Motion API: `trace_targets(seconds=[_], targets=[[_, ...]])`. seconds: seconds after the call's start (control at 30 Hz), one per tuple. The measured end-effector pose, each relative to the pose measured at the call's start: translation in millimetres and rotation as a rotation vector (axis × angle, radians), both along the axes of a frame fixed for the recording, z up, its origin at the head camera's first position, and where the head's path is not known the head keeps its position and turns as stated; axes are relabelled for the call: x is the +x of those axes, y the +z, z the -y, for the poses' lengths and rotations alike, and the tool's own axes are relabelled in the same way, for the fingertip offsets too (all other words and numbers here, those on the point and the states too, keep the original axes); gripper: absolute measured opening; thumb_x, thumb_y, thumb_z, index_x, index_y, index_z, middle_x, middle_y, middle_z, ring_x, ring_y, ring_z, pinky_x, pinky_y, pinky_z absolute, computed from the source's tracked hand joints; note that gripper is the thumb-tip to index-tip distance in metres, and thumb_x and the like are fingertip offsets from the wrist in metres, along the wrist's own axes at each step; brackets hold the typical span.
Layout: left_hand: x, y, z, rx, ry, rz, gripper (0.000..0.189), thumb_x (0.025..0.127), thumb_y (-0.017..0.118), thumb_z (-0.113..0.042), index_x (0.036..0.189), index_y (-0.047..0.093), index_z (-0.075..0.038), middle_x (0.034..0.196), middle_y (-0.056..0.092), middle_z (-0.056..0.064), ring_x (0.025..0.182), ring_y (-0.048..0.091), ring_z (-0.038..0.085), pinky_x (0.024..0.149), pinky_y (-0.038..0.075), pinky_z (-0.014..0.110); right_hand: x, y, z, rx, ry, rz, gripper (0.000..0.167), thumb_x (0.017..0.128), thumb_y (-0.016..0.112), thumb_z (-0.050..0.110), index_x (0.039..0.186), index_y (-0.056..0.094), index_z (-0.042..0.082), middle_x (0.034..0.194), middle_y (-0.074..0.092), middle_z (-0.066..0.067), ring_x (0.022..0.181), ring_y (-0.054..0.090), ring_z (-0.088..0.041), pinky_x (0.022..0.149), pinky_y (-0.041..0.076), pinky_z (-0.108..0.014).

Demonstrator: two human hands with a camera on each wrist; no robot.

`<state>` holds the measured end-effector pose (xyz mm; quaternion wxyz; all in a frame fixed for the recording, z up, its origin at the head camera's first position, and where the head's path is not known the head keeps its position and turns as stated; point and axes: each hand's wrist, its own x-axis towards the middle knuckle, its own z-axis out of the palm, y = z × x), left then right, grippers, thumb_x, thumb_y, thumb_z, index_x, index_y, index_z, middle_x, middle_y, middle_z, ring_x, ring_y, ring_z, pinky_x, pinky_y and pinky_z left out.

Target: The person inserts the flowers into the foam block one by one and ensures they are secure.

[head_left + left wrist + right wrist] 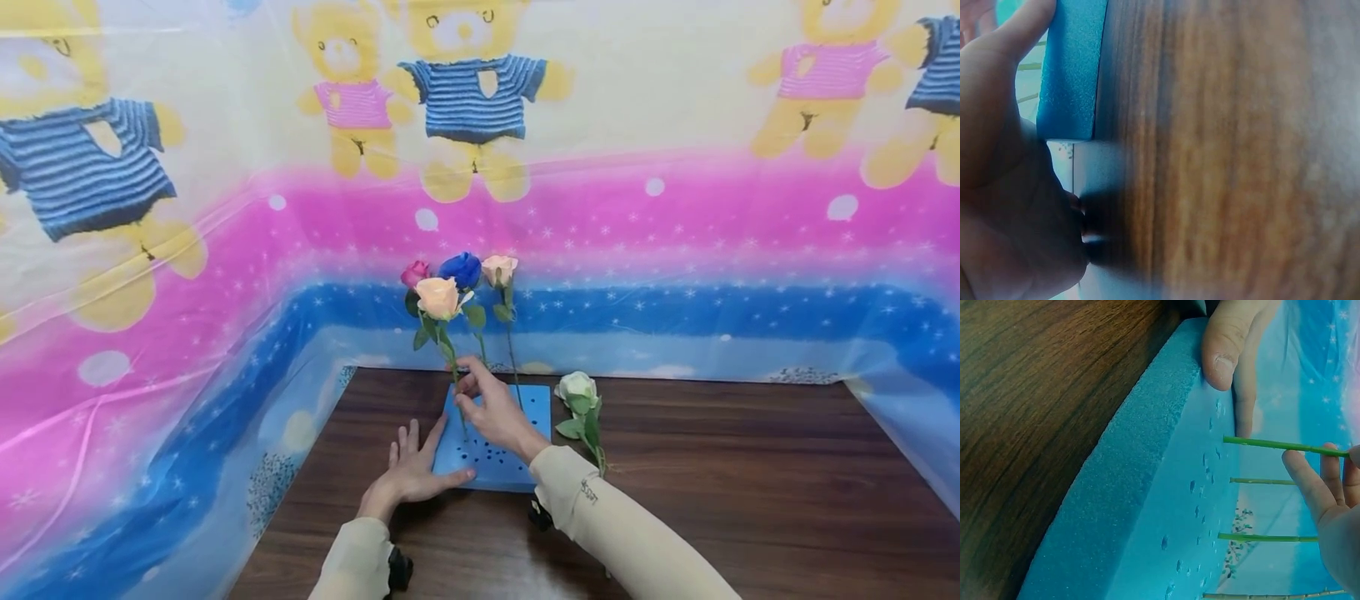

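Observation:
My right hand pinches the green stem of a peach artificial rose. Its lower end meets the top of a blue foam block dotted with small holes; how deep it sits cannot be told. With fingers spread, my left hand rests against the block's left side, its thumb at the near edge. Behind the held flower, a pink rose, a blue rose and a second peach rose stand upright, their stems in the block.
A white rose with green leaves lies on the brown wooden table, right of the block and partly behind the right forearm. A patterned cloth with bears hangs behind and to both sides of the table.

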<state>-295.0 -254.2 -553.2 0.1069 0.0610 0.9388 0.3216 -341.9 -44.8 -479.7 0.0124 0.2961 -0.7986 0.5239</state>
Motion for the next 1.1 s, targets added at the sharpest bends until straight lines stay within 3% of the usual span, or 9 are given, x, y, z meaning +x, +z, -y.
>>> trace_targets(seconds=[0.17,0.27,0.4,0.63,0.83,1.1], targets=[[-1.3,-3.2,1.0,-0.011,-0.008,-0.006,0.129,0.085,0.067,-0.094,0.182,0.011,-0.029,0.181,-0.012,0.036,0.165,-0.020,0.059,0.128,-0.007,0.080,-2.0,-2.7,0,-0.010,0.006,0.009,0.042,0.116,0.059,0.009,0.151,0.057,0.033,0.118,0.071,-0.010,0.098,0.072,-0.020,0.071,0.062,-0.035],[3.9,6.9,-2.8,0.009,-0.005,-0.009,0.127,0.086,0.071,-0.090,0.182,0.015,-0.027,0.180,-0.009,0.039,0.165,-0.018,0.061,0.128,-0.007,0.080,-1.8,-5.2,0,-0.013,0.012,0.023,0.040,0.116,0.060,0.009,0.149,0.059,0.032,0.118,0.072,-0.014,0.097,0.072,-0.022,0.073,0.062,-0.036],[5.3,9.9,-5.0,0.007,-0.006,-0.010,0.126,0.087,0.073,-0.087,0.181,0.017,-0.025,0.180,-0.007,0.040,0.165,-0.017,0.061,0.128,-0.008,0.080,-0.9,-8.5,-2,-0.008,0.014,0.060,0.038,0.116,0.059,0.011,0.146,0.061,0.034,0.120,0.073,-0.014,0.100,0.072,-0.021,0.077,0.062,-0.037],[-5.7,-9.8,1.5,-0.039,-0.003,0.019,0.129,0.084,0.066,-0.095,0.181,0.008,-0.033,0.183,-0.014,0.029,0.167,-0.023,0.052,0.132,-0.009,0.074,-2.2,-12.2,-5,0.049,0.013,0.094,0.044,0.116,0.064,0.017,0.153,0.061,0.040,0.129,0.073,-0.011,0.109,0.070,-0.018,0.087,0.062,-0.043],[-6.7,-12.8,2.5,-0.029,0.000,-0.006,0.127,0.087,0.065,-0.094,0.182,0.009,-0.031,0.182,-0.012,0.032,0.167,-0.020,0.055,0.132,-0.008,0.075,-2.4,-15.3,-9,0.057,0.019,0.117,0.053,0.114,0.067,0.019,0.162,0.053,0.038,0.135,0.073,-0.003,0.120,0.069,-0.019,0.098,0.061,-0.051],[-3.2,-11.5,2.8,0.002,-0.017,-0.041,0.127,0.086,0.069,-0.091,0.182,0.013,-0.028,0.180,-0.008,0.038,0.165,-0.017,0.063,0.127,-0.006,0.082,2.7,-14.6,-14,0.021,0.023,0.129,0.057,0.112,0.071,0.022,0.164,0.050,0.033,0.137,0.072,-0.005,0.121,0.071,-0.020,0.100,0.062,-0.051]])
